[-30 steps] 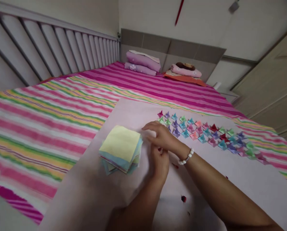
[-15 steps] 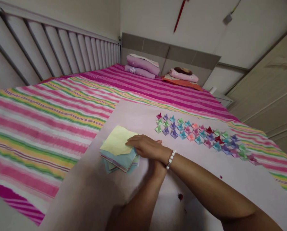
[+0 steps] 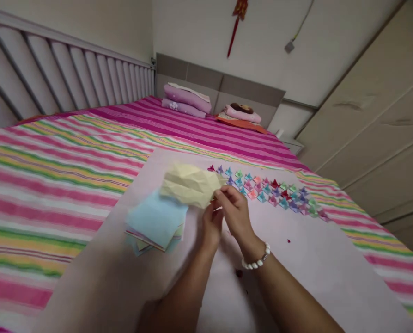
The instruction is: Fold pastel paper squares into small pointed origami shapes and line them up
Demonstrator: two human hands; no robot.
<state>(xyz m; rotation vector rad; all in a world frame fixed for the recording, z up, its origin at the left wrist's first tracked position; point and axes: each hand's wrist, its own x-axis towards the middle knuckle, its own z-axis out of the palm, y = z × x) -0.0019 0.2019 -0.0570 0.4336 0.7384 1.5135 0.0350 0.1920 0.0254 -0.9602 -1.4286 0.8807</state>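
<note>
A creased yellow sheet of paper (image 3: 192,185), partly blurred, is lifted above the board. My right hand (image 3: 237,215), with a white bead bracelet on its wrist, pinches the sheet's right edge. Just below, my left hand (image 3: 212,229) has its fingers closed at the sheet's lower right corner; its fingertips are partly hidden. To the left lies a stack of paper squares (image 3: 156,222), light blue on top, with other colours showing at the uneven edges.
Rows of small folded paper shapes (image 3: 262,196) in many colours stand beyond my right hand on the pale board (image 3: 317,277). Small dark red scraps (image 3: 239,274) lie near my wrists. A striped bedspread (image 3: 78,185) surrounds the board. Folded bedding (image 3: 186,99) is by the headboard.
The yellow sheet has come off the top of the stack, uncovering the blue one. My right hand has drawn back to the right with it, and my left hand has come up beside it. The view has shifted right.
</note>
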